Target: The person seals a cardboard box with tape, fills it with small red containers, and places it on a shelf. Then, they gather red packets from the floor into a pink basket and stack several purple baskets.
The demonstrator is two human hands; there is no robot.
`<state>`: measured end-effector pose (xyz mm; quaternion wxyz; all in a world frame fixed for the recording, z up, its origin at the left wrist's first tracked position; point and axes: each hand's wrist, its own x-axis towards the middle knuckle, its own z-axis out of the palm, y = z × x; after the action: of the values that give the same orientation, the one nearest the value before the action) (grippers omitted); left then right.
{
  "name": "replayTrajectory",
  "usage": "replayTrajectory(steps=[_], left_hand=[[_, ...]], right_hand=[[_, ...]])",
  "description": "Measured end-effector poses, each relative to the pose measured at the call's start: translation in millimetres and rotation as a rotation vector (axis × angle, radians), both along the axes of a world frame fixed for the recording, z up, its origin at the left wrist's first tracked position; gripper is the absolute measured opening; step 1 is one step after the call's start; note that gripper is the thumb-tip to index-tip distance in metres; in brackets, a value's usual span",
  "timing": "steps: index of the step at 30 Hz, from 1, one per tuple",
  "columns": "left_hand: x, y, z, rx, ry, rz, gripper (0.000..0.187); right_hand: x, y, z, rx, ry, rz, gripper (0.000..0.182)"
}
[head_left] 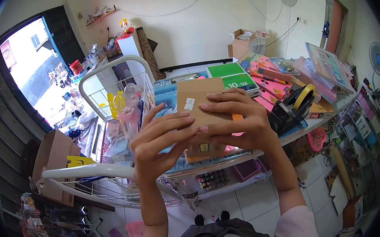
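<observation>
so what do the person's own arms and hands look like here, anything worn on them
Both hands, left hand and right hand, are bare: no gloves, and no rings or watch that I can make out. The forearms are uncovered, with pale pink sleeves pushed up towards the elbows. The fingernails look plain.

Cream walls (190, 23) enclose the room, with an open doorway (32, 73) admitting daylight at 10 o'clock, a white wire rack (105, 76) at 11 o'clock, a cluttered surface (329, 106) at 2 o'clock, a fan (378, 59) at 3 o'clock, and white floor tiles (251, 203) at 6 o'clock.
</observation>
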<state>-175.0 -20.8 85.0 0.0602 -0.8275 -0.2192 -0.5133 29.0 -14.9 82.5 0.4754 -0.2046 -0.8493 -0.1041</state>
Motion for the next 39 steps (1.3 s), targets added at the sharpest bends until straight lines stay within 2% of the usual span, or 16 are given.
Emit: replayTrajectory(steps=[4,6,12,15,25,32,35,38,39], left_hand=[[2.3,-0.2,-9.8,0.079,-0.048,-0.006,0.020],[2.9,-0.5,-15.3,0.101,-0.059,0.014,0.019],[4.9,0.2,-29.2,0.162,-0.112,0.100,0.016],[5.5,1.3,-30.7,0.186,-0.128,0.116,0.015],[16.3,14.5,-38.5,0.289,-0.266,0.060,0.012],[13.8,19.1,-43.9,0.327,-0.299,0.103,0.012],[13.4,22.4,-49.4,0.391,-0.296,0.118,0.019],[25.8,25.8,-57.2,0.298,-0.689,0.012,0.044],[26.6,23.4,-57.5,0.302,-0.689,0.018,0.044]], right_hand=[[0.7,-3.9,2.9,-0.032,0.006,0.028,0.033],[-3.0,-10.5,8.8,-0.155,0.068,0.081,0.030],[-17.8,-9.7,-3.0,-0.196,0.208,0.002,0.023],[-16.1,-8.6,-2.9,-0.257,0.256,0.066,0.025],[0.6,-3.0,-3.6,-0.393,0.268,0.175,0.022],[13.6,4.7,-1.3,-0.458,0.150,0.353,0.026],[19.5,5.5,-0.1,-0.443,0.096,0.378,0.028],[18.6,3.8,-1.4,-0.446,0.098,0.389,0.030],[18.0,3.3,-2.1,-0.453,0.120,0.398,0.030]])
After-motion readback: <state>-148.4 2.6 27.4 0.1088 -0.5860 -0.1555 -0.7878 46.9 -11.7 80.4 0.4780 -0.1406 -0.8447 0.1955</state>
